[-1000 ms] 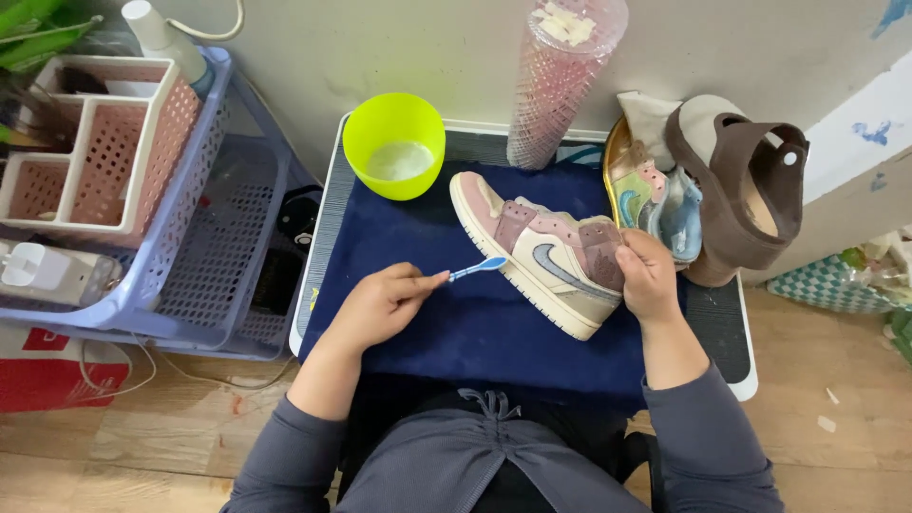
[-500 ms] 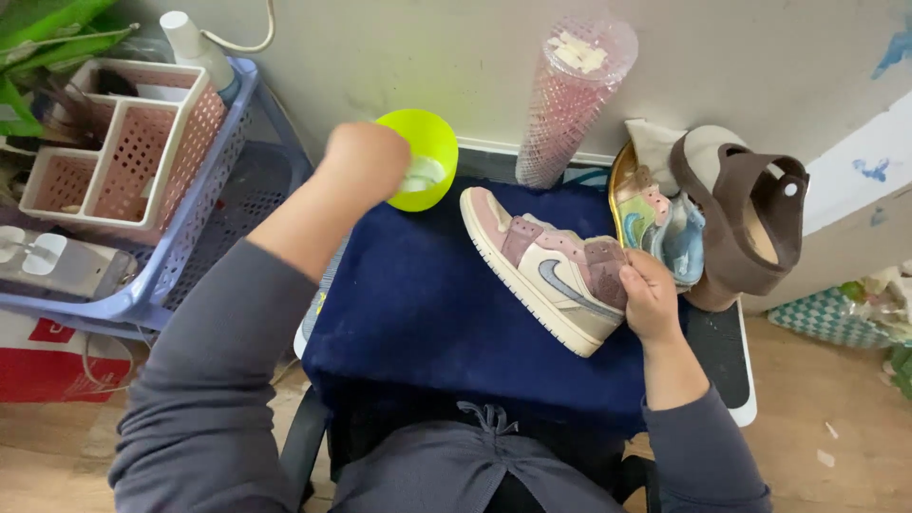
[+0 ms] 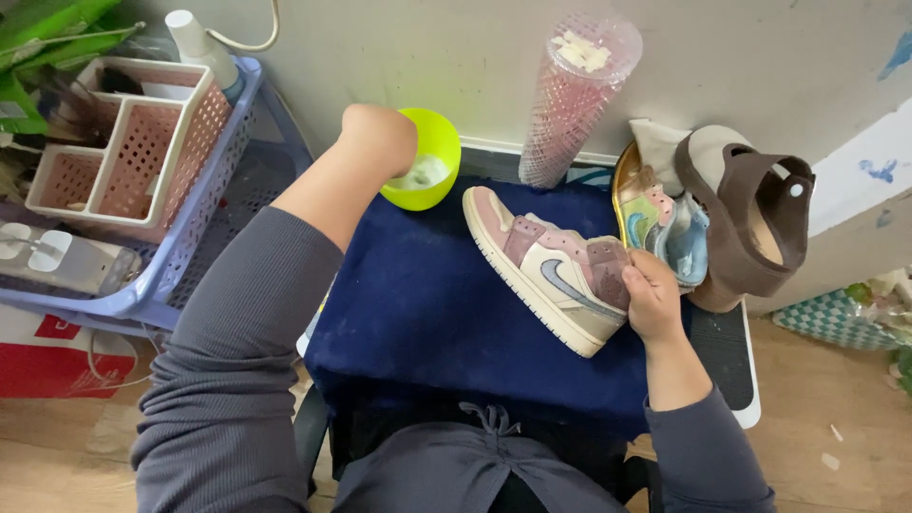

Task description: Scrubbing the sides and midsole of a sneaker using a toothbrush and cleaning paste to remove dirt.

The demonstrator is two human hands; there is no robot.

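Note:
A pink, cream and mauve high-top sneaker [image 3: 546,271] lies on its side on a dark blue cloth [image 3: 427,313] over my lap table. My right hand [image 3: 651,294] grips its ankle collar at the heel end. My left hand [image 3: 380,138] is bent down over a lime green bowl [image 3: 442,138] with white foam [image 3: 425,173] in it. The wrist hides its fingers. The blue toothbrush it held a second ago is out of sight beneath the hand and does not lie on the cloth.
A lilac basket cart [image 3: 256,171] with a pink divided organiser [image 3: 133,142] and a white bottle [image 3: 195,38] stands at left. A pink mesh tube [image 3: 575,95] leans on the wall. A brown sandal [image 3: 750,218] and colourful shoes [image 3: 665,223] sit at right.
My left hand has left the sneaker, where it held the toothbrush, and swung up and back to the green bowl. My right hand stays on the sneaker.

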